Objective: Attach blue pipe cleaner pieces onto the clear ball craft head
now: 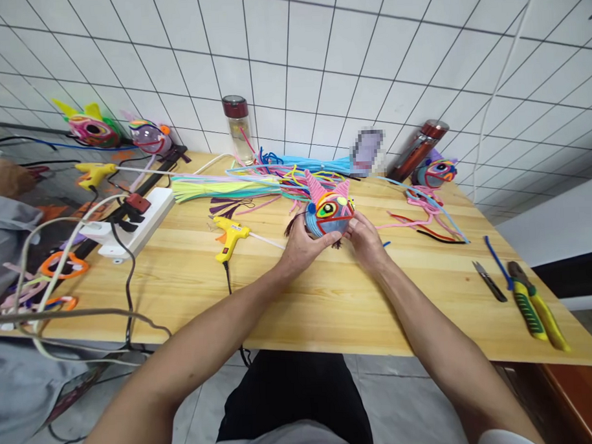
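Observation:
Between my two hands is a round pipe-cleaner animal head (329, 215), with pink pointed ears, a ringed eye, a red mouth line and a blue-grey body. My left hand (301, 246) wraps its left side, thumb across the lower front. The fingers of my right hand (366, 240) close on its lower right edge. To the left of my left hand lies a yellow hot glue gun (229, 238) with a glue stick in its back. Right behind the head spread bundles of pipe cleaners (227, 187) in yellow, green, blue and pink.
A white power strip (139, 226) with cords lies left. A glass bottle (240, 130) and a brown flask (420, 149) stand by the wall. Pliers (534, 304) and snips (490, 281) lie right. More decorated heads (150, 136) sit at the back. Another person's sleeve (10, 235) shows far left.

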A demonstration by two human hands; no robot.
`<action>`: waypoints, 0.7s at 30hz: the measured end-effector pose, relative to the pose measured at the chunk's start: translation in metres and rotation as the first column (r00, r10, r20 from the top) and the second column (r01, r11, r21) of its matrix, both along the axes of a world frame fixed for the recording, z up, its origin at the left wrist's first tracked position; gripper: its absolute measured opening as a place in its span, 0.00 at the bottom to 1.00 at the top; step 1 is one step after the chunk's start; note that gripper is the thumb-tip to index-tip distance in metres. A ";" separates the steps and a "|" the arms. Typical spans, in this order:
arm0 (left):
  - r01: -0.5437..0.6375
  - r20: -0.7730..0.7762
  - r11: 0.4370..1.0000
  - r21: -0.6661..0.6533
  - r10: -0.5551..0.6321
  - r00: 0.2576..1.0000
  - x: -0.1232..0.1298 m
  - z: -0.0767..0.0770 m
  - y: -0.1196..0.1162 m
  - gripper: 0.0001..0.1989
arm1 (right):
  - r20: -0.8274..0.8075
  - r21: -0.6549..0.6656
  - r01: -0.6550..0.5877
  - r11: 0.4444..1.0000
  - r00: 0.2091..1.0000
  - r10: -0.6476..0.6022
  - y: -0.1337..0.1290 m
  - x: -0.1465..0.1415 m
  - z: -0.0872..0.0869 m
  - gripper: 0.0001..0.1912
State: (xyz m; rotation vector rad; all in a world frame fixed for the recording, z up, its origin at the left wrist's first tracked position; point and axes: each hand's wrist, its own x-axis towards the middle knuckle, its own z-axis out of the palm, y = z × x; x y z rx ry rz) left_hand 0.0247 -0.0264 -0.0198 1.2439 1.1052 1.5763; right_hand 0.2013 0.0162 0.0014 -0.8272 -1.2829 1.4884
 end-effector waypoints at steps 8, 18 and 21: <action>-0.018 0.080 0.999 -0.026 0.021 0.997 -0.004 0.002 0.000 0.46 | 0.034 0.064 -0.008 0.998 0.999 0.006 -0.004 -0.001 0.000 0.23; -0.026 0.065 0.998 -0.056 0.029 0.997 -0.005 0.004 0.001 0.47 | 0.064 0.080 -0.013 0.997 0.998 0.008 -0.004 -0.002 0.000 0.26; -0.004 0.083 0.999 -0.051 0.008 0.996 -0.006 0.004 0.002 0.47 | 0.061 0.083 -0.002 0.997 0.998 -0.003 -0.003 -0.001 0.000 0.26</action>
